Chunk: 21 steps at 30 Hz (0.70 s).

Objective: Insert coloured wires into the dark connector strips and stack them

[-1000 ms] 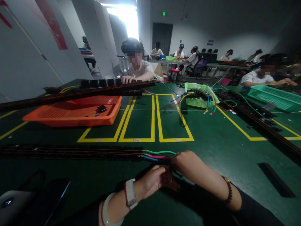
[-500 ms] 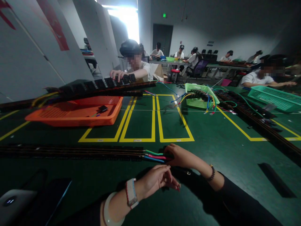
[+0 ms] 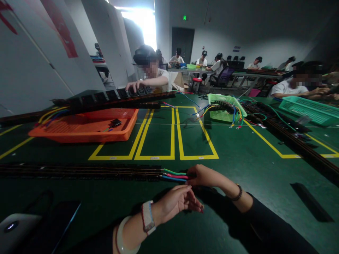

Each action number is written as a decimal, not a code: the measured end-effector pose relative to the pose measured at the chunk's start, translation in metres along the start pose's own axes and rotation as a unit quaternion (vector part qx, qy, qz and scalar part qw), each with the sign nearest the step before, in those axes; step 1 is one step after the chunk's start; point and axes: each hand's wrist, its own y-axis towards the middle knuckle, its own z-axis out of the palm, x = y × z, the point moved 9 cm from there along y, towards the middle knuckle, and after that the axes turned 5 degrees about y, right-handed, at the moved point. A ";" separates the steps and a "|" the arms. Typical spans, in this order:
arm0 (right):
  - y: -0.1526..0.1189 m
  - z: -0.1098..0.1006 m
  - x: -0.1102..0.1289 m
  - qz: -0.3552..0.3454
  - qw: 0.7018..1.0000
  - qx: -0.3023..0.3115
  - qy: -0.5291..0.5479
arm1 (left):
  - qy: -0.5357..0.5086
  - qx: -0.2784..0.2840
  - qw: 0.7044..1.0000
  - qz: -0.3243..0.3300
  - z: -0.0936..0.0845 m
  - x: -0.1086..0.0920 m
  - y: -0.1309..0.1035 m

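Note:
A long black strip [image 3: 106, 171] with copper-coloured lines lies across the table, running in from the left. From its right end come green, red and blue wires [image 3: 173, 176]. My right hand [image 3: 205, 176] is closed around the wires' far part, its fingers bent down and their tips partly hidden. Just below and in front of it, my left hand [image 3: 178, 203] is turned palm up with its fingers loosely stretched and apart. The left thumb comes close to the wires and right fingertips; whether it touches them I cannot tell.
An orange basket [image 3: 87, 137] stands at left under another black strip [image 3: 111, 100], which a co-worker's hand [image 3: 136, 85] touches. Green baskets [image 3: 227, 116] and a dark strip [image 3: 296, 130] are at right. A short black piece [image 3: 311, 201] and a phone-like device [image 3: 17, 229] lie nearer.
My right hand has shifted slightly right and down along the wires, showing a bit more of them. My left hand barely moved. The co-worker's hand moved right along the other strip.

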 end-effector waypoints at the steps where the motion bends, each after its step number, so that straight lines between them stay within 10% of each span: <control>1: 0.000 -0.001 0.000 -0.001 1.000 -0.001 0.003 | 0.001 -0.001 1.000 -0.003 -0.001 0.001 0.000; 11: -0.009 -0.016 0.019 0.022 0.984 -0.105 -0.143 | -0.120 -0.013 0.993 0.002 -0.003 -0.004 0.004; 21: -0.011 -0.004 0.024 -0.028 0.999 -0.017 -0.035 | -0.115 -0.015 0.993 0.031 -0.007 -0.006 0.004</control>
